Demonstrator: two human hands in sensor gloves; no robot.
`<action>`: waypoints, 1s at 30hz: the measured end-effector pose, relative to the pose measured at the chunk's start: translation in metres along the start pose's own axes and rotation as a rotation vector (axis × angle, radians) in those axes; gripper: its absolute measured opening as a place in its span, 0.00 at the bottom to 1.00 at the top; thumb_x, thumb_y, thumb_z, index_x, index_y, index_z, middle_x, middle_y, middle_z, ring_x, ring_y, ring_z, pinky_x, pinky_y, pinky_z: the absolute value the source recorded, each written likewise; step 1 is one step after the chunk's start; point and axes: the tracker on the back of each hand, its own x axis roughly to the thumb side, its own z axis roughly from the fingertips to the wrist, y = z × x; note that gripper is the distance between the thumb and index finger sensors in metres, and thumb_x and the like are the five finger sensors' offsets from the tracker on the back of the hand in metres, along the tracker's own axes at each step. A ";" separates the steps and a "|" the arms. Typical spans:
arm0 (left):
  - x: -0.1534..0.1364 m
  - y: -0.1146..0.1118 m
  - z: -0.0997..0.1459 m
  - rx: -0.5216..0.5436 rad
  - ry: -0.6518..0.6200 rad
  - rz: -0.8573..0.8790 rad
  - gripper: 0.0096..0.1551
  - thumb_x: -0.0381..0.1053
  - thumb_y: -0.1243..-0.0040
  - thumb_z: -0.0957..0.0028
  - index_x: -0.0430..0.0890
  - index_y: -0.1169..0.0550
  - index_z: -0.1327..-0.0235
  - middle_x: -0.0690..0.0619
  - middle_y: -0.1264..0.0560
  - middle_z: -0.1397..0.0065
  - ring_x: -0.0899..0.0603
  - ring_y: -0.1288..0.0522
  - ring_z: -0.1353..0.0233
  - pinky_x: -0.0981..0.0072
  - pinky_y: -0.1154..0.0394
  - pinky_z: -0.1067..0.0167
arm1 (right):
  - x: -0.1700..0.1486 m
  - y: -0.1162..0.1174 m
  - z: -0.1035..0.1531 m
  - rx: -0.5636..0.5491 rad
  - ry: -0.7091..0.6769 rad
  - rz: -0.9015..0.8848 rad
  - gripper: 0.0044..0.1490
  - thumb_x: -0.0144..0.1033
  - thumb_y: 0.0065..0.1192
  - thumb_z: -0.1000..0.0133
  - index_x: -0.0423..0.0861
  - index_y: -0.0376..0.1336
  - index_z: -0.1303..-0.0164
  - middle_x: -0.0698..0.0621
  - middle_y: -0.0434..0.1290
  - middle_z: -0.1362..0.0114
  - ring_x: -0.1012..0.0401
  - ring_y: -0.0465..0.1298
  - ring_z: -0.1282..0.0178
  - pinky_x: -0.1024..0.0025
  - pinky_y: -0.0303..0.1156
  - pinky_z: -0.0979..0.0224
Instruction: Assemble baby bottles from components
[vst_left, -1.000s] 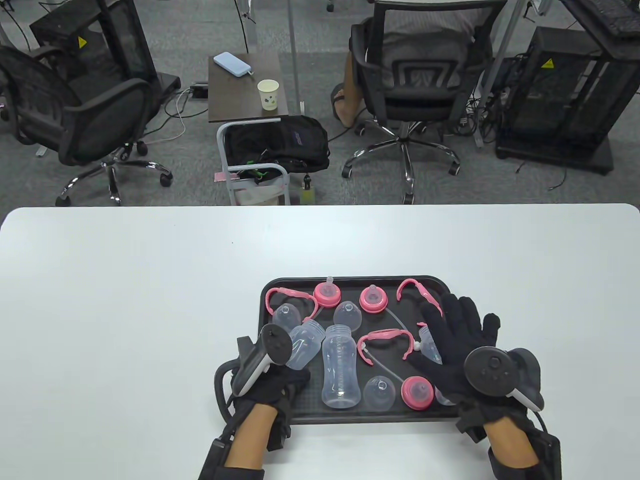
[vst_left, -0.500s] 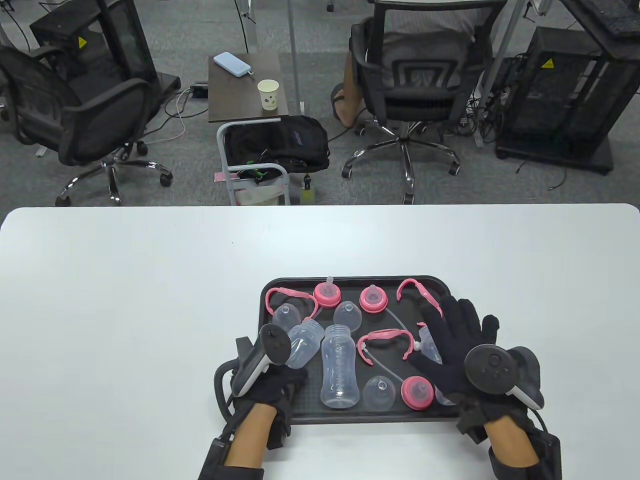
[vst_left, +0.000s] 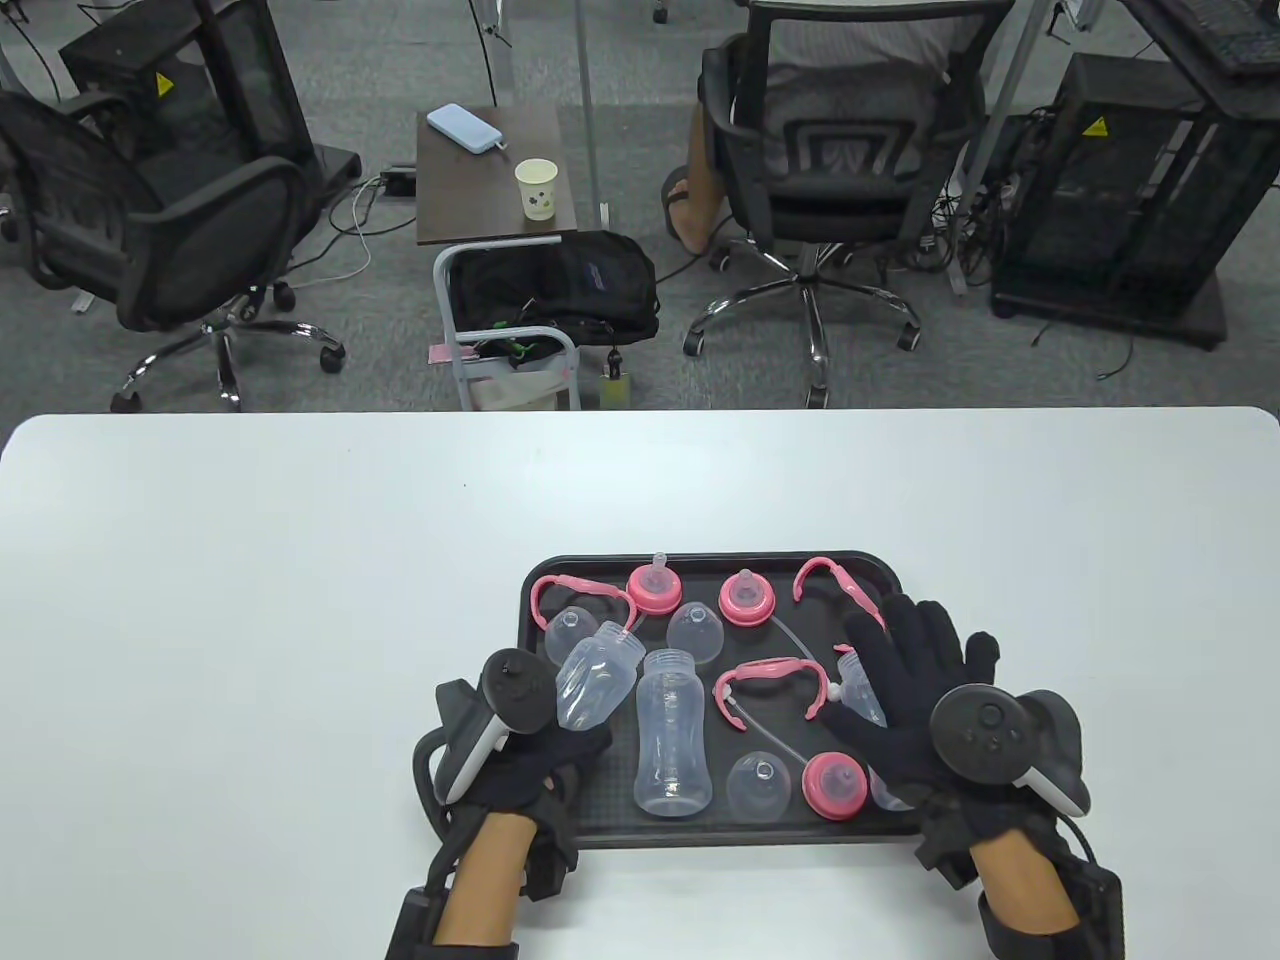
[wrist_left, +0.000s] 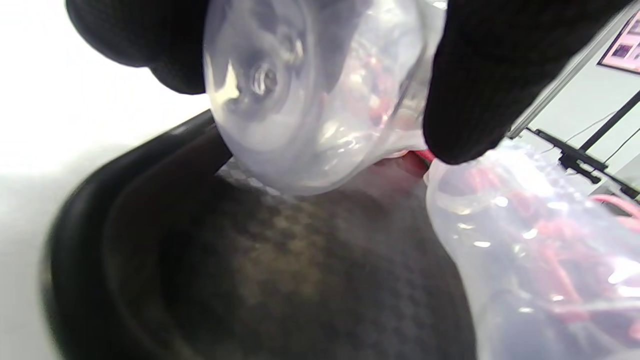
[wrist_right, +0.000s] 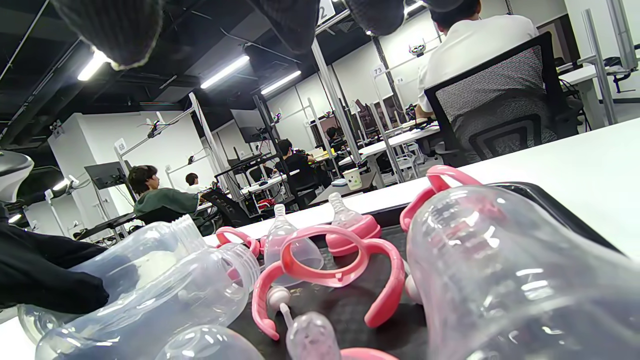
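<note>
A black tray holds the bottle parts. My left hand grips a clear bottle by its base end and holds it tilted above the tray's left side. The left wrist view shows its round base between my fingertips. A second clear bottle lies beside it and shows in the left wrist view. My right hand is spread open over a third clear bottle at the tray's right, which fills the right wrist view.
On the tray lie pink handles, pink collars with nipples, clear dome caps and a thin straw. The white table surrounds the tray. Chairs stand beyond its far edge.
My left hand has moved a little to the left and raised the small clear bottle, tilting its neck up. The long bottle shifted slightly. My right hand has stayed put.
</note>
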 end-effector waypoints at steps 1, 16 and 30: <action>0.000 0.001 0.001 0.005 0.001 0.010 0.56 0.76 0.31 0.50 0.45 0.34 0.17 0.42 0.29 0.23 0.30 0.28 0.31 0.41 0.27 0.38 | 0.000 0.000 0.000 0.001 0.002 0.000 0.57 0.71 0.50 0.39 0.44 0.45 0.09 0.28 0.42 0.09 0.30 0.39 0.13 0.18 0.28 0.30; -0.011 0.016 0.011 0.155 -0.239 0.422 0.55 0.78 0.34 0.50 0.51 0.35 0.15 0.45 0.29 0.22 0.32 0.21 0.40 0.46 0.22 0.46 | -0.005 -0.003 0.000 0.000 0.018 -0.011 0.57 0.70 0.50 0.39 0.43 0.46 0.09 0.28 0.42 0.09 0.29 0.39 0.13 0.18 0.28 0.29; 0.002 0.015 0.012 0.066 -0.614 0.647 0.54 0.77 0.31 0.52 0.58 0.36 0.14 0.49 0.30 0.20 0.33 0.21 0.39 0.48 0.21 0.48 | -0.008 -0.020 -0.003 -0.027 0.073 -0.095 0.59 0.69 0.52 0.39 0.34 0.50 0.13 0.26 0.50 0.11 0.28 0.48 0.15 0.19 0.39 0.26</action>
